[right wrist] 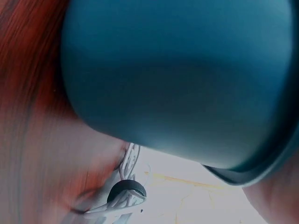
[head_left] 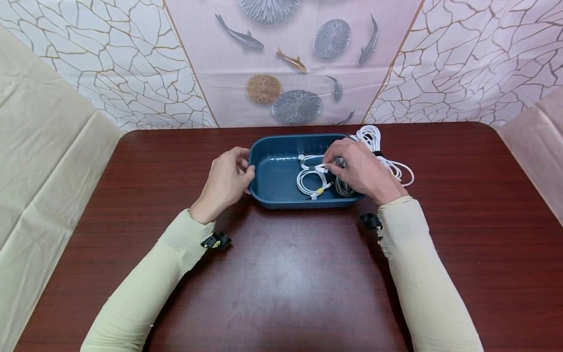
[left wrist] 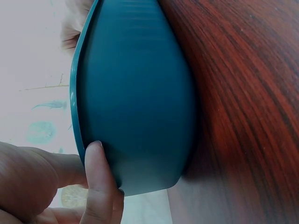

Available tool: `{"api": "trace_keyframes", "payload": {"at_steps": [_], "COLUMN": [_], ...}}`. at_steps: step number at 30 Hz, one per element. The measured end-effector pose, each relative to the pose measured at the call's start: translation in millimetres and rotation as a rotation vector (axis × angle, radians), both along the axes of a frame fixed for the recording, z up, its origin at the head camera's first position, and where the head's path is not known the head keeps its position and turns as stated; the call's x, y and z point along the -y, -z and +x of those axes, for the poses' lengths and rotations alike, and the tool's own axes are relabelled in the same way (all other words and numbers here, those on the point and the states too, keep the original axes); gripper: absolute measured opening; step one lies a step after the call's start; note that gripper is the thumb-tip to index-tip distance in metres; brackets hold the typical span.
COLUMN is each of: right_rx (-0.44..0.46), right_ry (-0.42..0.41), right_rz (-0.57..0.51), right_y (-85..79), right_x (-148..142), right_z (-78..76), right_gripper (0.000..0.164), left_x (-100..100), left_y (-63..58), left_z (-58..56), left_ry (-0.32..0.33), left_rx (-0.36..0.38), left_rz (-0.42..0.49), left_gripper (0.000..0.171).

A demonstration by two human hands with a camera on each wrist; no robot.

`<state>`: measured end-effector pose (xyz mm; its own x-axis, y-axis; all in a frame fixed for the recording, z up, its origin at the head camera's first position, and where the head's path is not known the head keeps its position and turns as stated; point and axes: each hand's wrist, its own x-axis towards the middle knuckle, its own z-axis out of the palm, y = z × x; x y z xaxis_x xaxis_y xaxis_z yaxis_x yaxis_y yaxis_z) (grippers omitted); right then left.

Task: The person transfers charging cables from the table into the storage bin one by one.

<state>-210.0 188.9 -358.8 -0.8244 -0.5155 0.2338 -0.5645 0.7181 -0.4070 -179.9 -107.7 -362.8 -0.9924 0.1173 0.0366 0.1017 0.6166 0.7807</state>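
Note:
A blue plastic tray (head_left: 299,204) stands on the table near its far edge. My left hand (head_left: 226,178) grips the tray's left end, thumb and fingers at the rim; the left wrist view shows a finger (left wrist: 99,170) against the outer wall. Over the tray's right half, my right hand (head_left: 362,168) pinches a white cable (head_left: 314,167) between thumb and fingertips. Beside that lies a coiled white cable (head_left: 299,182) with a yellow tie (head_left: 320,191). A coiled grey cable (head_left: 344,189) sits under my right hand, partly hidden by it.
A larger bundle of white cable (head_left: 371,136), bound with a black strap (head_left: 378,153), lies on the table (head_left: 281,274) just beyond the tray's right end. Patterned cloth (head_left: 294,63) rises behind the table, with plain beige cloth (head_left: 39,161) along the left side.

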Motion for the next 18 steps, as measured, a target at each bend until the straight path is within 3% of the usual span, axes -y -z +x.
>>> {"api": "trace_keyframes", "payload": {"at_steps": [18], "right_rx": [0.03], "right_ry": [0.063], "right_rz": [0.181], "right_y": [3.6], "right_x": [-1.0], "right_z": [-0.3], "right_gripper": [0.012], "left_x": [-0.2], "left_y": [-0.2], "left_z": [-0.2], "left_ry": [0.0], "left_rx": [0.001], "left_rz": [-0.014], "left_gripper": [0.042]}}
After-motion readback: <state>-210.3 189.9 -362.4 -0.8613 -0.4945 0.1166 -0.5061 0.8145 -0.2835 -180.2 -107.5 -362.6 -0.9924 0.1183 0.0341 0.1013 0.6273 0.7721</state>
